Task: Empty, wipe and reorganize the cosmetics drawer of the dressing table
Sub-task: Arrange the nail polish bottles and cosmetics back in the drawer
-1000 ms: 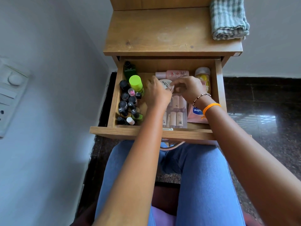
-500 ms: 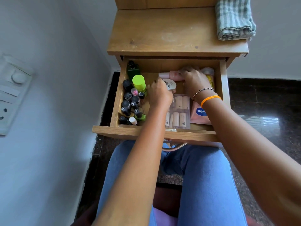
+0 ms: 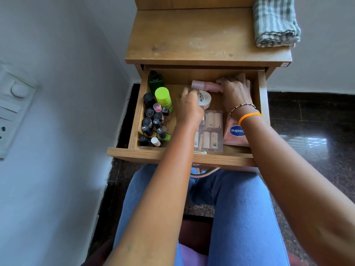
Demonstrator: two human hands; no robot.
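The wooden drawer [image 3: 215, 159] of the dressing table stands pulled out over my lap. My left hand [image 3: 189, 108] grips a round white jar [image 3: 205, 98] labelled nail polish, near the drawer's middle. My right hand [image 3: 235, 89] reaches to the back of the drawer, its fingers curled round a lying pink bottle [image 3: 203, 85]. Several dark-capped nail polish bottles [image 3: 151, 121] crowd the left side, with a lime-capped bottle [image 3: 163, 96] and a dark green bottle [image 3: 154, 81]. A clear pack of beige tubes [image 3: 211, 131] and a pink Vaseline sachet [image 3: 235, 134] lie at the front right.
A folded grey checked cloth [image 3: 274, 22] sits on the right of the table top [image 3: 192, 37]. A white wall with a switch plate [image 3: 13, 104] is close on the left. Dark polished floor [image 3: 311, 121] lies to the right. My jeans-clad knees are under the drawer.
My right hand moved from the drawer's middle to the back and closed on the pink bottle, now covering the yellow-topped jar. My left hand kept hold of the white jar.
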